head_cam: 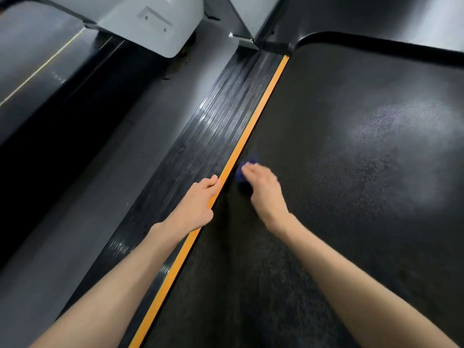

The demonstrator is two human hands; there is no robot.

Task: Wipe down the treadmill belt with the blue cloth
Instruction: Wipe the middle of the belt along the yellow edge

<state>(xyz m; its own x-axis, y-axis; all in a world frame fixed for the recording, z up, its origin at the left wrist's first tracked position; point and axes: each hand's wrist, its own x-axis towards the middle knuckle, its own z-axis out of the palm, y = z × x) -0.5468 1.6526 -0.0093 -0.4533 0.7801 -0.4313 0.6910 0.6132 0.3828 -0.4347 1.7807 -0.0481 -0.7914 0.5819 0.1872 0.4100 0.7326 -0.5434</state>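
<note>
The black textured treadmill belt (351, 151) fills the right half of the view. My right hand (263, 187) presses a small bunched blue cloth (244, 169) onto the belt close to its left edge; the hand is motion-blurred and covers most of the cloth. My left hand (198, 202) rests on the ribbed black side rail (213, 126), with its fingers curled over the orange strip (253, 121) that runs between rail and belt.
A grey strip of floor (140, 136) runs left of the rail, with a second treadmill's dark deck (37, 71) beyond it. Grey upright housings (150, 23) stand at the top. A black motor cover edge (376, 43) bounds the belt's far end.
</note>
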